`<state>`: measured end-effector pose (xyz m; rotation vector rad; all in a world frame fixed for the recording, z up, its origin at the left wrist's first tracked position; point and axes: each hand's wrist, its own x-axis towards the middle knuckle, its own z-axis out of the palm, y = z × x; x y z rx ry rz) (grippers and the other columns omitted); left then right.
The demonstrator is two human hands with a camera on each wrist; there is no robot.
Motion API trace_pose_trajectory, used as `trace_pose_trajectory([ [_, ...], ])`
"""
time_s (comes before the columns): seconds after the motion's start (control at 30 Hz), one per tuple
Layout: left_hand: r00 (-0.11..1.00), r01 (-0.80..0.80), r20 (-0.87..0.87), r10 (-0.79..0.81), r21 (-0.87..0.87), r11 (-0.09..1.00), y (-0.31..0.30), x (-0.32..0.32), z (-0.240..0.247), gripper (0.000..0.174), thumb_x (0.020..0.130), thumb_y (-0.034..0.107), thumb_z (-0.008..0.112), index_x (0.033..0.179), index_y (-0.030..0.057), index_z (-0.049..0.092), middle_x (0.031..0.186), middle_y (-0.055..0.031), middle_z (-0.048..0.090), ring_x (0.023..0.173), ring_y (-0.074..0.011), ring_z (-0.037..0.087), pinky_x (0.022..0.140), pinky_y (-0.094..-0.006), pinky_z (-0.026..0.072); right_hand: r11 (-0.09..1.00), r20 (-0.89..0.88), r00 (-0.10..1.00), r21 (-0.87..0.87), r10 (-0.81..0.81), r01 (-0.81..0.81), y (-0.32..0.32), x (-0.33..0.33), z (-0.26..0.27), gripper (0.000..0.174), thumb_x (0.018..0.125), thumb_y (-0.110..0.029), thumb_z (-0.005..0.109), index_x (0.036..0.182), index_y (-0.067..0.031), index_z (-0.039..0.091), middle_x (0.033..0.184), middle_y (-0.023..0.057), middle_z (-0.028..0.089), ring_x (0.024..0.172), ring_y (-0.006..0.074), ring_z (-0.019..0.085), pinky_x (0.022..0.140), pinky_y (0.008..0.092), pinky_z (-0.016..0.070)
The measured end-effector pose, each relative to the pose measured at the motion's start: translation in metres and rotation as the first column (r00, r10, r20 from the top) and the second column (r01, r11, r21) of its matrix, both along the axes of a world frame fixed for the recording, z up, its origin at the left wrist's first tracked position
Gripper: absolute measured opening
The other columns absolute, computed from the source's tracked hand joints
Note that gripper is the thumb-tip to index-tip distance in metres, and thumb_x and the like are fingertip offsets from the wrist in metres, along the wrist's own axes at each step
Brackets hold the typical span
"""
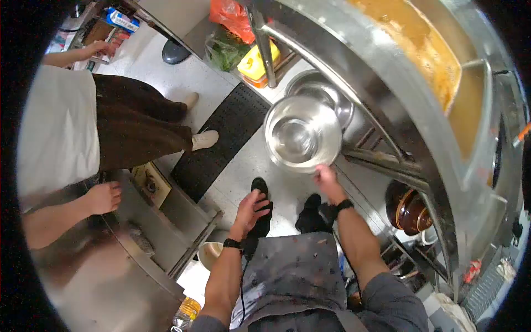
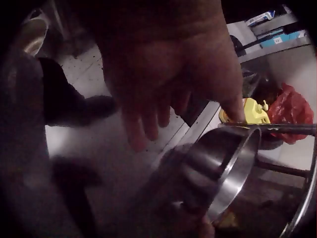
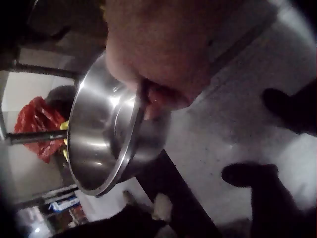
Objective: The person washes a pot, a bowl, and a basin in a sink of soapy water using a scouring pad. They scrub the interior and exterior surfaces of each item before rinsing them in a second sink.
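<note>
My right hand [image 1: 330,185] pinches the near rim of a deep stainless steel bowl [image 1: 327,130], held out over the floor with its mouth up toward the head camera. In the right wrist view the fingers curl over the edge of the bowl [image 3: 91,156], and its inside looks bare and shiny. My left hand [image 1: 251,209] hovers to the left of the bowl, apart from it, fingers loosely spread. The left wrist view shows that hand [image 2: 168,64] holding nothing, the bowl [image 2: 203,158] beyond it. Another steel bowl [image 1: 312,82] lies partly hidden behind the held one.
A metal counter frame [image 1: 354,91] with a tub of orange-brown liquid [image 1: 426,55] rises on the right. Below it stands a brown glazed pot [image 1: 406,207]. Another person [image 1: 61,122] stands at left by a steel counter. A yellow jug [image 1: 255,63] and red bag [image 1: 231,19] sit ahead.
</note>
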<state>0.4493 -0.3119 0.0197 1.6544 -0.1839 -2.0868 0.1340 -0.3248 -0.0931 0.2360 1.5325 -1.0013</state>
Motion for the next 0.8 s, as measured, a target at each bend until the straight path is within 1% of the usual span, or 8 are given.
trace_pose_trajectory([
  [0.07,1.000,-0.001,-0.005,0.001,0.013,1.000,0.001,0.012,0.034,0.071,0.096,0.048,0.069,0.147,0.0057,0.043,0.135,-0.0150,0.057,0.117,-0.0272,0.062,0.092,-0.0455,0.0582,0.985,-0.058,0.986,0.079,0.158,-0.153,0.060,0.030,0.012,0.017,0.083,-0.015,0.069,0.092,-0.0017,0.063,0.079,0.0083,0.063,0.061,0.0210,0.060,0.043,0.0353,0.0437],
  [0.17,1.000,-0.014,-0.003,0.014,0.024,1.000,0.000,0.034,0.076,0.083,0.094,0.048,0.070,0.156,0.0086,0.030,0.139,-0.0160,0.056,0.118,-0.0309,0.063,0.097,-0.0502,0.0575,0.972,0.029,0.988,0.175,0.154,-0.157,0.102,0.056,0.132,0.017,0.084,-0.014,0.067,0.094,-0.0011,0.062,0.076,0.0087,0.061,0.056,0.0201,0.056,0.045,0.0334,0.0426],
  [0.27,0.950,0.287,0.126,-0.285,0.004,0.958,0.009,0.048,0.101,0.064,0.092,0.020,0.070,0.148,0.0030,0.043,0.125,-0.0151,0.066,0.101,-0.0306,0.072,0.082,-0.0484,0.0631,0.903,-0.073,0.912,0.191,0.404,-0.385,0.143,0.067,0.183,0.022,0.084,-0.014,0.066,0.098,0.0021,0.065,0.074,0.0087,0.063,0.054,0.0196,0.057,0.045,0.0330,0.0435],
  [0.33,0.893,0.427,0.191,-0.408,-0.070,0.901,0.029,0.071,0.050,0.058,0.092,0.012,0.068,0.144,0.0012,0.047,0.125,-0.0142,0.067,0.099,-0.0278,0.072,0.079,-0.0442,0.0629,0.884,-0.251,0.850,0.062,0.464,-0.464,0.171,0.076,0.212,0.031,0.088,-0.020,0.069,0.106,0.0048,0.067,0.075,0.0077,0.065,0.053,0.0172,0.057,0.045,0.0330,0.0445],
  [0.4,0.805,0.574,0.256,-0.536,-0.105,0.812,0.047,0.086,0.060,0.052,0.091,0.004,0.066,0.140,-0.0007,0.051,0.126,-0.0134,0.067,0.097,-0.0250,0.072,0.077,-0.0400,0.0627,0.919,-0.198,0.898,0.039,0.392,-0.393,0.179,0.082,0.252,0.033,0.091,-0.022,0.069,0.110,0.0050,0.067,0.077,0.0074,0.066,0.054,0.0156,0.056,0.047,0.0320,0.0455],
  [0.53,0.875,0.483,0.080,-0.478,-0.064,0.873,0.022,0.066,0.132,0.045,0.089,0.000,0.063,0.133,-0.0051,0.057,0.119,-0.0153,0.069,0.099,-0.0283,0.072,0.082,-0.0421,0.0620,0.920,-0.290,0.878,0.025,0.381,-0.391,0.189,0.072,0.325,0.048,0.097,-0.027,0.071,0.132,0.0048,0.060,0.092,0.0086,0.069,0.074,0.0127,0.064,0.063,0.0291,0.0529],
  [0.67,0.889,0.447,-0.012,-0.458,-0.201,0.872,0.000,0.050,0.171,0.043,0.087,0.001,0.066,0.129,-0.0051,0.060,0.112,-0.0156,0.071,0.091,-0.0265,0.073,0.071,-0.0385,0.0610,0.950,-0.488,0.873,-0.259,0.027,-0.174,0.200,0.082,0.376,0.034,0.102,-0.022,0.064,0.127,-0.0004,0.058,0.094,0.0053,0.066,0.072,0.0113,0.060,0.063,0.0274,0.0514],
  [0.8,0.839,0.536,0.043,-0.542,-0.235,0.811,-0.002,0.052,0.151,0.044,0.086,0.000,0.066,0.130,-0.0044,0.059,0.113,-0.0153,0.071,0.093,-0.0269,0.073,0.072,-0.0388,0.0617,0.925,-0.461,0.886,-0.356,-0.052,-0.131,0.212,0.076,0.394,0.026,0.103,-0.021,0.061,0.123,-0.0039,0.060,0.095,0.0039,0.067,0.077,0.0110,0.061,0.066,0.0269,0.0516],
])
